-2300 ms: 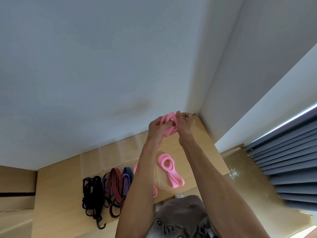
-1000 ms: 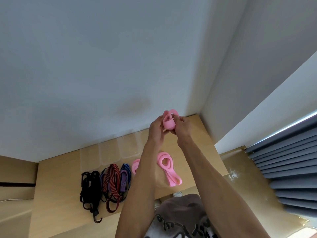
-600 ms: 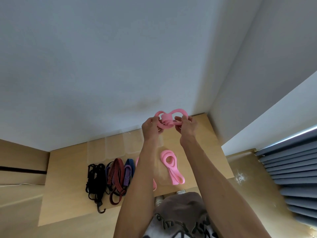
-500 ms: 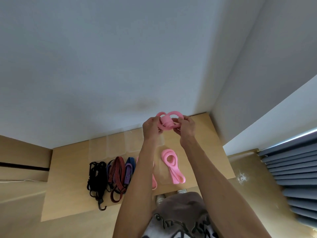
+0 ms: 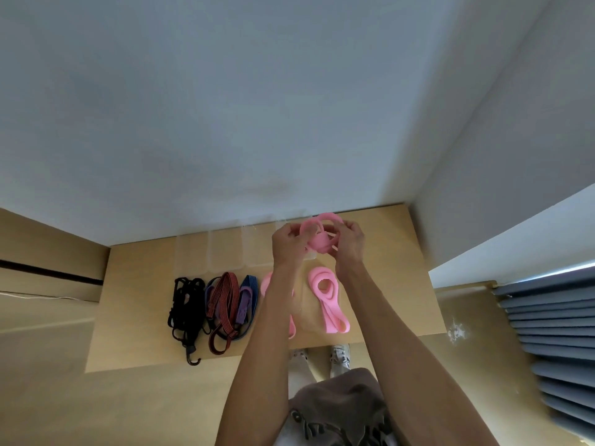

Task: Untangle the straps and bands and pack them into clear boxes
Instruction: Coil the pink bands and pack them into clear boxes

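Both hands hold a coiled pink band (image 5: 318,239) up above the wooden table (image 5: 386,268). My left hand (image 5: 288,244) pinches its left side and my right hand (image 5: 349,244) grips its right side. On the table below lies a second pink band (image 5: 326,299), looped. A third pink band (image 5: 266,281) is mostly hidden behind my left forearm. Left of it lie a bundle of red, blue and purple straps (image 5: 228,304) and a black hooked cord (image 5: 186,307). Several clear boxes (image 5: 222,252) stand in a row along the wall.
The table sits in a corner, with a white wall behind and to its right. Grey blinds (image 5: 553,342) hang at the right. My feet (image 5: 322,355) show just below the table's front edge. Wooden floor lies to the left.
The pink band in my hands went from a tight wad to spread loops, then was drawn back into a coil. My view tilted down, so the table sits lower and fuller in the frame.
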{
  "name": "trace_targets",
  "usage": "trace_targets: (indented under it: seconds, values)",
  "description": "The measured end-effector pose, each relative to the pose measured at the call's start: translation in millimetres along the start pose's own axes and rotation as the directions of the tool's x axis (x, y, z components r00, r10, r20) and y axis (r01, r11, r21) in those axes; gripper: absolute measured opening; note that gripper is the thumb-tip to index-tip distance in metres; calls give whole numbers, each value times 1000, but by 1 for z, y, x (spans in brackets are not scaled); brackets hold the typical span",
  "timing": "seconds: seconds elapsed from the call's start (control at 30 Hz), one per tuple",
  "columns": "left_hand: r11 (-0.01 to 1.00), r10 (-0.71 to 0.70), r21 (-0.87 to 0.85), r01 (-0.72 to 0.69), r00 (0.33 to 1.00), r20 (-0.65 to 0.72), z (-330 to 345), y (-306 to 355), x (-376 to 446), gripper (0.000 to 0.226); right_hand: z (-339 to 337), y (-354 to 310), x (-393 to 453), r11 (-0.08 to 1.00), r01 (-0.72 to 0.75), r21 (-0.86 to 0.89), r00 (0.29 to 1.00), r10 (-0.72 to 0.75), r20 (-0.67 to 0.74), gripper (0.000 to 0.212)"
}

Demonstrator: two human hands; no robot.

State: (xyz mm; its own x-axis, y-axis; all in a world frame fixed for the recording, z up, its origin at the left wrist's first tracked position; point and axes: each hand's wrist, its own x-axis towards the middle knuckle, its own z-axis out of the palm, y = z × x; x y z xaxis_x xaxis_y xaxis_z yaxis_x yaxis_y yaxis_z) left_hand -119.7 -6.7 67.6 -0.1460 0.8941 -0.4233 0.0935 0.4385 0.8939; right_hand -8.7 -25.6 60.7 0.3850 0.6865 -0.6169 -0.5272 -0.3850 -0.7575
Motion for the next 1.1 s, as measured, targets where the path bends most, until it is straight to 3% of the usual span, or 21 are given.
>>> trace_targets:
  seconds: [0.07,0.17,0.3,0.5,0.6,0.7,0.93,1.1]
  values:
    - [998,-53,28,57,992,-115,-3,-10,9,21,3,6,-5,998,11,-59,993,-4,121,45]
    - [993,-119,-23,116,974,-192,-5,-18,20,29,3,13,-7,953,88,-289,970,-16,242,41]
    - [973,-216,-86,213,976,-33,-21,-26,36,21,10,22,1,941,114,-320,989,-75,130,20]
    - [955,-268,-77,286,946,181,-43,-38,52,19,43,39,11,890,137,-435,990,-143,20,51]
    - [964,-265,24,264,952,150,-58,-43,70,19,65,51,15,864,123,-488,987,-156,-28,61]
    - [969,-215,143,201,972,95,-67,-49,92,10,82,62,24,820,130,-558,979,-195,-58,49]
    - [954,-243,204,220,966,93,-52,-60,121,24,93,67,64,745,179,-643,968,-249,-18,43]
    - [892,-197,426,153,978,62,-33,-75,152,33,98,80,104,666,175,-725,970,-244,10,36]
